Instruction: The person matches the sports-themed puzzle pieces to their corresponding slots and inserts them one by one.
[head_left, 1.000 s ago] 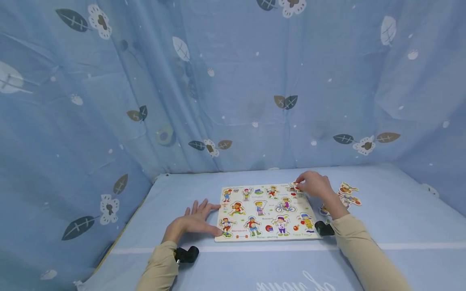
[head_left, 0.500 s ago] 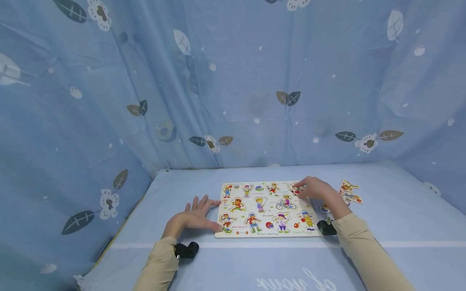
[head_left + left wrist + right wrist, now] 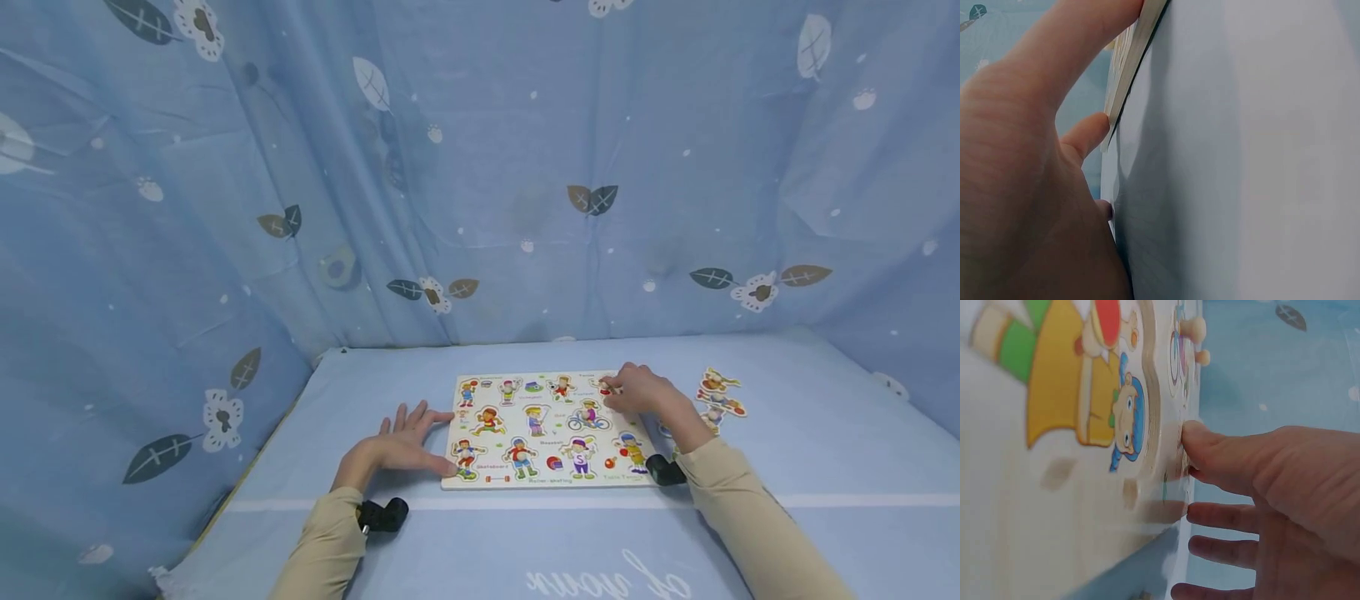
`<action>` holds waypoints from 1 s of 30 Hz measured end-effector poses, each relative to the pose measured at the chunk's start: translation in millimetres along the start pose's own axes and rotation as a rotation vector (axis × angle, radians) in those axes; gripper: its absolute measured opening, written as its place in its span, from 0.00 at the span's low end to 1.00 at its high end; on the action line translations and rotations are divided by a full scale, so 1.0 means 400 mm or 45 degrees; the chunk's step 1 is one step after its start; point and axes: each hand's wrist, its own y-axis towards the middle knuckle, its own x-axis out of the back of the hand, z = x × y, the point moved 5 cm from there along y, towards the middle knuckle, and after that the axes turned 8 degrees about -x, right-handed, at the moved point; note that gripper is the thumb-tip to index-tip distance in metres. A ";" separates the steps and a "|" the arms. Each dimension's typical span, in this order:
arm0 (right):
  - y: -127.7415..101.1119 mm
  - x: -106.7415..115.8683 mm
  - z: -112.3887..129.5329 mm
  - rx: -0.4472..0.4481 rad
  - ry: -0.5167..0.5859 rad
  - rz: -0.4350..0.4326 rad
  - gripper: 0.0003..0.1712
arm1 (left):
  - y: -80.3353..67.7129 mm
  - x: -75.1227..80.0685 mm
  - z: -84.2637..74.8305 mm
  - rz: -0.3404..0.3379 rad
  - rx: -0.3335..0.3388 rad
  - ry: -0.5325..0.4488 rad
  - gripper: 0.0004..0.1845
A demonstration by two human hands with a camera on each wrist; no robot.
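Observation:
A white wooden peg puzzle board [image 3: 510, 433] printed with sports figures lies flat on the table. My left hand [image 3: 397, 450] rests at its left edge, thumb at the near corner and index fingertip farther up, fingers spread. In the left wrist view the fingers touch the board's side [image 3: 1130, 72]. At the top right corner my right hand [image 3: 641, 390] pinches a small puzzle piece [image 3: 604, 387] between thumb and index finger, down at the board's surface. Most of this piece is hidden by the hand. In the right wrist view the other fingers [image 3: 1222, 515] extend past the board.
Several loose puzzle pieces [image 3: 720, 402] lie in a pile right of the board, partly behind the right forearm. Wooden knobs [image 3: 1194, 329] stick up from the board. A blue patterned curtain [image 3: 495, 167] hangs behind and left of the table. Both wrists carry black camera mounts [image 3: 384, 515].
My right hand has lowered the puzzle piece onto the board's top right corner, and its fingers now sit closer to the surface. The left hand stays at the left edge.

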 end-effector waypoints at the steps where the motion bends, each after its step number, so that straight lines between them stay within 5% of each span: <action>1: -0.002 0.000 0.002 0.012 -0.022 0.007 0.31 | 0.001 0.001 -0.001 0.001 -0.003 0.000 0.55; 20: -0.026 0.003 0.019 0.063 -0.081 0.001 0.31 | -0.004 -0.005 -0.005 -0.013 -0.017 -0.014 0.54; 30: -0.026 0.037 0.011 0.111 -0.033 -0.157 0.36 | -0.003 -0.005 -0.004 -0.014 -0.005 0.002 0.54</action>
